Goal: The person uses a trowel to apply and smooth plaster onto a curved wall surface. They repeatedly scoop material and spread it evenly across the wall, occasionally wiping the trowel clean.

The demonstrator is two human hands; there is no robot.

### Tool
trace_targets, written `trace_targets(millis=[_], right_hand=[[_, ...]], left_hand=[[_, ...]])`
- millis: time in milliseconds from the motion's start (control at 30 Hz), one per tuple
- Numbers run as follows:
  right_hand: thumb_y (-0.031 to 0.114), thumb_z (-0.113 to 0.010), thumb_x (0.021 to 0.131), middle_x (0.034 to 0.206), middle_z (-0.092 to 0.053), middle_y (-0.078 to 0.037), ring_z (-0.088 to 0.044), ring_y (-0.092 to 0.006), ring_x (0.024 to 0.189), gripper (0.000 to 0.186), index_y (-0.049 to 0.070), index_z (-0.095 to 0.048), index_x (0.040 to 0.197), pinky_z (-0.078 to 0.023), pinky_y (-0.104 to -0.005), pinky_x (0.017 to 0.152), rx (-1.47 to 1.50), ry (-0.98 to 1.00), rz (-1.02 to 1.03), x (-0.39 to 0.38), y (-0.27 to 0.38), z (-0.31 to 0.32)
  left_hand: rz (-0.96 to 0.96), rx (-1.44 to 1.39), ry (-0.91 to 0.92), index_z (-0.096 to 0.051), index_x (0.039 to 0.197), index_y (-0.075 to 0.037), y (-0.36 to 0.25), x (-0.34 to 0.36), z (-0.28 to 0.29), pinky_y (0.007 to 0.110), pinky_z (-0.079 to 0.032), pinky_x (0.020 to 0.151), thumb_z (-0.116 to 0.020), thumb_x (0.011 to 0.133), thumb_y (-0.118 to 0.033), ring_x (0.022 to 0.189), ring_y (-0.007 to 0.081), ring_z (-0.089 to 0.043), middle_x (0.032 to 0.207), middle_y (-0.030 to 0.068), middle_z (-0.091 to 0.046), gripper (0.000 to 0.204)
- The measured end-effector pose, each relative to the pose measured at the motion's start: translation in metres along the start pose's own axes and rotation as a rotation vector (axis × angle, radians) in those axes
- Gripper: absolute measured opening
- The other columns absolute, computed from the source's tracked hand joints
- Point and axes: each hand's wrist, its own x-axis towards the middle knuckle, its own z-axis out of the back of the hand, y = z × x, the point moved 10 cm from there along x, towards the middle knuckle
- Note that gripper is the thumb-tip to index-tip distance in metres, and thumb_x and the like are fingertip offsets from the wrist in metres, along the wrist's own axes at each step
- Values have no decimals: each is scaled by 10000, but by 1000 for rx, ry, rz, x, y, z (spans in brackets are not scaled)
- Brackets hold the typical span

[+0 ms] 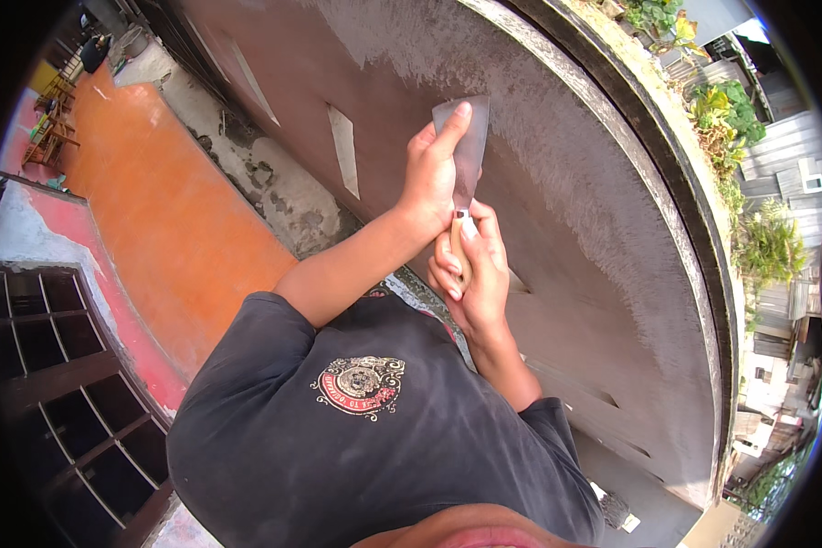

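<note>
Both hands are raised before a grey-brown rendered wall (594,274) with scuffed, lighter patches. A metal scraper (473,132) has a wide blade and a pale wooden handle. My left hand (434,173) is closed on the blade, its thumb lying along the face near the broad tip and some fingertips behind it. Just below, my right hand (478,260) is wrapped round the handle. Whether the blade's edge touches the wall behind it, I cannot tell.
An orange floor (164,192) lies left, beside rough concrete (297,215), with wooden chairs (50,137) at the far end. A dark-framed window (50,310) stands in a pink-edged wall (128,274). Plants (763,251) and corrugated roofing (776,151) show beyond the wall's top edge.
</note>
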Motion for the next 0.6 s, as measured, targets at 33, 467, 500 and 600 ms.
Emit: trace_targets(millis=[33,467,500,600], right_hand=[[202,-403,1091,650,-447,-23,-339,-69,412,270,96,-371,1337,-301,-209,397,-18,-14,-24,-2,-1,-2],[207,-523,1042,644,-407,-6,-346,-65,413,307,161,-445,1336,-305,-221,443,7,122,-126,-21,-17,47],[172,-558,1023,655,-430,-9,-361,-66,424,350,157,-450,1355,-325,-220,443,-32,126,-133,-29,-17,60],[106,-603,993,721,-496,-16,-408,-63,498,423,127,-447,1385,-354,-215,447,-383,72,-15,-41,-14,102]], left_hand=[[77,40,-42,-600,907,-147,8,-3,6,246,-344,442,-747,911,-431,513,67,-428,712,-40,-505,320],[149,8,213,-620,936,-141,63,9,62,251,-431,538,-570,1000,-519,647,101,-607,788,-19,-647,387],[226,-83,275,-617,960,-142,88,-1,75,266,-459,544,-504,1014,-570,645,118,-633,804,-9,-669,446],[612,-73,151,-613,1117,-128,173,-35,138,319,-517,663,-409,1040,-535,846,167,-688,1022,23,-714,462]])
